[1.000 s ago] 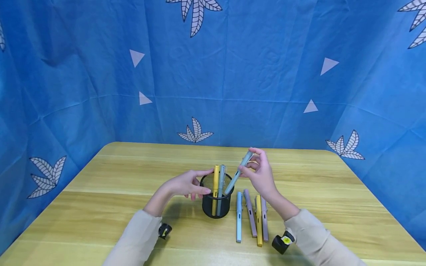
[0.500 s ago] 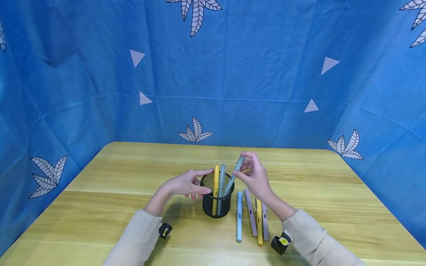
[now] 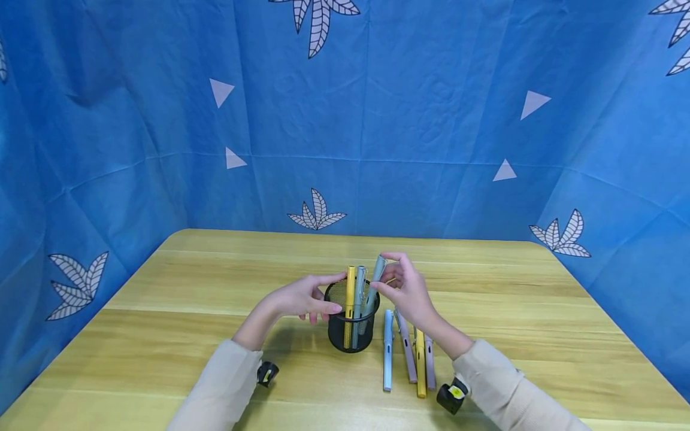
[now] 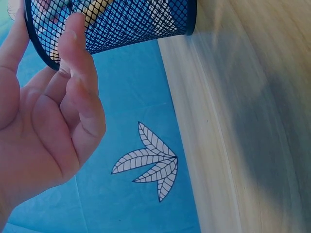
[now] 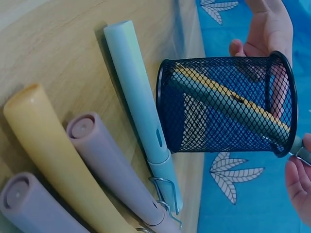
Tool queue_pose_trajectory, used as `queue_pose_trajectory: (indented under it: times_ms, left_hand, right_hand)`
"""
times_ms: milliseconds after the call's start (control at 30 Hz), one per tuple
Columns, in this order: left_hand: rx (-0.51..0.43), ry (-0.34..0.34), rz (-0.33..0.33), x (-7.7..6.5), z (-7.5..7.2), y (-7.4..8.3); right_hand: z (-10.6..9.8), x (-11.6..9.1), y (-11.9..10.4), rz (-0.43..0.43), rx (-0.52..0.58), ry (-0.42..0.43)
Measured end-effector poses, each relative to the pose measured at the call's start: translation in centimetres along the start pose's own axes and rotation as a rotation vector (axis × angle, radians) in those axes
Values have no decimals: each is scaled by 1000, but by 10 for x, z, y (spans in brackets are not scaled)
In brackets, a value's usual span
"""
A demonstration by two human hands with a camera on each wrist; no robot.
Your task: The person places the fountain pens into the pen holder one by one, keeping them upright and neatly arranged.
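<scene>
A black mesh pen holder (image 3: pixel 350 335) stands upright on the table, with a yellow pen (image 3: pixel 350 293) and a grey-blue pen (image 3: pixel 359 299) inside. My left hand (image 3: pixel 299 297) holds the holder by its left side near the rim, thumb in front and index finger behind; in the left wrist view, fingers lie against the mesh (image 4: pixel 131 22). My right hand (image 3: pixel 406 290) pinches another grey-green pen (image 3: pixel 379 269) near its capped top. That pen's lower part is inside the holder, leaning against the right rim. The right wrist view shows only fingertips of this hand (image 5: pixel 299 179).
Right of the holder lie a light blue pen (image 3: pixel 387 353), a purple pen (image 3: pixel 406 347), a yellow pen (image 3: pixel 420 365) and a second purple pen (image 3: pixel 429 365), side by side. Blue patterned cloth (image 3: pixel 409 120) hangs behind the wooden table (image 3: pixel 215 269).
My right hand has moved left and slightly down, lowering the grey-green pen into the holder and turning it more upright. My left hand and the lying pens have stayed put.
</scene>
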State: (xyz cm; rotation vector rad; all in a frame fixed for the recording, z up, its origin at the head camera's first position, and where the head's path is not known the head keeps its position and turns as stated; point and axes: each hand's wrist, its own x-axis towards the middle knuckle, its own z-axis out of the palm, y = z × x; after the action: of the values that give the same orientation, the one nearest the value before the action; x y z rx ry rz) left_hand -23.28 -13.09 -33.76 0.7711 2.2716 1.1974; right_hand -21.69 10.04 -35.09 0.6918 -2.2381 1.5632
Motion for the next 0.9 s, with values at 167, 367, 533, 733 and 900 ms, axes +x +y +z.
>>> queue_pose_trajectory:
  times_ms: [167,367,533,733,900]
  left_hand:
    - [0,3,-2,0,0,-1]
    - [2,8,-6,0,1,-2]
    - [-3,6,-10,0,1,-2]
    - [2,3,-16,0,1,-1]
    - [3,12,-32,0,1,-1]
  right_hand:
    - [1,-1,1,-10,-5,-25]
    - [1,-2,-11,-12,-24,-33]
    - [2,-4,-29,-15,-28,-34]
    - [5,-2,-13,-9,-30,-32]
    - [6,-1,2,-25,-81,-16]
